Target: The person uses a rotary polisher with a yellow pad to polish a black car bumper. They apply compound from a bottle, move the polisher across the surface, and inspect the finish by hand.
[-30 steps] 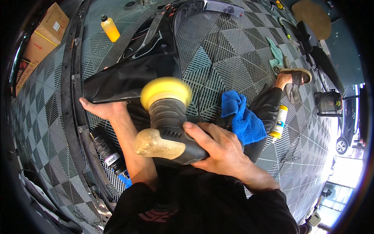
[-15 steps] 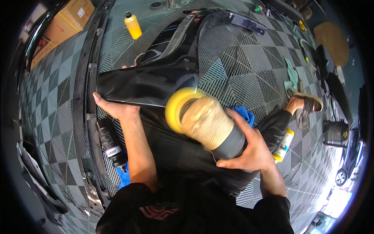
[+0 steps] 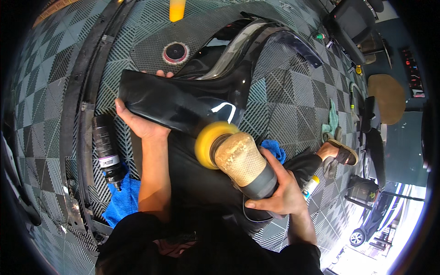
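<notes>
My right hand grips the grey rear body of a dust-coated polishing machine. Its yellow foam pad rests against the lower edge of a glossy black car body panel. My left hand clamps the panel's left end, thumb underneath and fingertips curled over its far edge. The panel lies across my lap, above the patterned floor tiles.
A black spray can lies left of my forearm beside a long black trim strip. Blue cloths lie under my arm and near my knee. A yellow bottle and round pad sit ahead. My sandalled foot is right.
The polisher has swung from upright in front of me down to the panel's edge. My head has moved closer, and my left hand has shifted to grip the panel's end.
</notes>
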A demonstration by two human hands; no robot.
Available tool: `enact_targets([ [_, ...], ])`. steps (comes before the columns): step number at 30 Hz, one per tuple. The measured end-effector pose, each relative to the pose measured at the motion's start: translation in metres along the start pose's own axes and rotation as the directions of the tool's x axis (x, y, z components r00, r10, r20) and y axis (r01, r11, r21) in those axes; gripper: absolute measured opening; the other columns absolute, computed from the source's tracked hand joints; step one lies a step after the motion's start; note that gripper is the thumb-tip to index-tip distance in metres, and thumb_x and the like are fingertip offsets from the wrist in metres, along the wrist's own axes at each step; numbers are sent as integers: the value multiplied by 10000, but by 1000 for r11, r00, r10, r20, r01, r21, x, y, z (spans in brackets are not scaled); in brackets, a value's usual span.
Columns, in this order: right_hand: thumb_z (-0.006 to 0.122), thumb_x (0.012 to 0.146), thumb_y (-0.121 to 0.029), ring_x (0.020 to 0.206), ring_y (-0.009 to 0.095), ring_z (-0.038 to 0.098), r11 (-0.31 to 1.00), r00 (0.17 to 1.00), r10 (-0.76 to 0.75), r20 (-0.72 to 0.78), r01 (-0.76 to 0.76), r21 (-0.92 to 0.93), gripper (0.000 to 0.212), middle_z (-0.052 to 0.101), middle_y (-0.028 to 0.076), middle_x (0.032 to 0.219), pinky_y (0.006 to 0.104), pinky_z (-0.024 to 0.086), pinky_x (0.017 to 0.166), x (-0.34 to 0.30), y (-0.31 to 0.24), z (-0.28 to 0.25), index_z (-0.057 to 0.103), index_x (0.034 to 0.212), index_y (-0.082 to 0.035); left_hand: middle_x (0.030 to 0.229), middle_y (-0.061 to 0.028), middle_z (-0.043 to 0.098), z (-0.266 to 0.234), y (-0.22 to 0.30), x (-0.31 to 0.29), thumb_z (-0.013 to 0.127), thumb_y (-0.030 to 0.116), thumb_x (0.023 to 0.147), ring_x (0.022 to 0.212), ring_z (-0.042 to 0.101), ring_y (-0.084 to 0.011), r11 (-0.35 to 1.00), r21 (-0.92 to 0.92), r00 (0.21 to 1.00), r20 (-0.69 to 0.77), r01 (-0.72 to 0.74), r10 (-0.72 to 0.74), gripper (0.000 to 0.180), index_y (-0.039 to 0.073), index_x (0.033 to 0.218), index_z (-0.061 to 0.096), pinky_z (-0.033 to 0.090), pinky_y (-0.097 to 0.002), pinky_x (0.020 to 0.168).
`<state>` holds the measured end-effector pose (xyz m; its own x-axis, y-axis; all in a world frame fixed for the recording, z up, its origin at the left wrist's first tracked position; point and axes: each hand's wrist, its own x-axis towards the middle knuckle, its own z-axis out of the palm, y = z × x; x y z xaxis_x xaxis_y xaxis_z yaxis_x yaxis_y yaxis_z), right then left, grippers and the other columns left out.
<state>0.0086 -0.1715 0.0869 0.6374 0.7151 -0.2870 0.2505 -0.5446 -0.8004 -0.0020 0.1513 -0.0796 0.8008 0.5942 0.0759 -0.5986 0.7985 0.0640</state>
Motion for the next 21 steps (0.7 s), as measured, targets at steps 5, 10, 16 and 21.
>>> enact_targets([
  [5, 1004, 605, -301, 1295, 288, 620, 997, 997, 66, -30, -64, 48, 1183, 641, 191, 1363, 392, 451, 1113, 9, 20, -7, 370, 1557, 1, 1443, -278, 535, -14, -1, -4, 543, 701, 897, 1428, 385, -480, 1000, -24, 1000, 6, 14, -14, 901, -2, 1459, 489, 295, -551, 1216],
  [10, 999, 621, -309, 1214, 228, 629, 984, 999, 36, -35, -29, 174, 1113, 663, 130, 1278, 365, 454, 1082, 30, 37, -20, 425, 1508, 40, 1483, -279, 501, -21, 0, -3, 567, 698, 892, 1451, 366, -478, 1000, -21, 1000, 3, 16, -16, 928, 11, 1502, 437, 283, -562, 1219],
  [16, 983, 666, -318, 1143, 208, 618, 933, 992, 84, -94, -45, 356, 941, 665, 118, 1198, 361, 463, 1043, 68, 48, -48, 518, 1396, 52, 1456, -277, 515, -29, 2, -1, 554, 693, 903, 1425, 393, -479, 998, 56, 997, 80, 2, -6, 927, 12, 1512, 397, 287, -553, 1219],
  [21, 947, 731, -319, 1122, 205, 620, 940, 994, 85, -69, -57, 336, 833, 671, 102, 1206, 362, 471, 1031, 113, 60, -85, 549, 1369, 39, 1456, -274, 509, -30, 2, 1, 546, 694, 909, 1423, 399, -471, 997, 81, 995, 101, 1, -9, 929, 19, 1527, 384, 261, -540, 1233],
])
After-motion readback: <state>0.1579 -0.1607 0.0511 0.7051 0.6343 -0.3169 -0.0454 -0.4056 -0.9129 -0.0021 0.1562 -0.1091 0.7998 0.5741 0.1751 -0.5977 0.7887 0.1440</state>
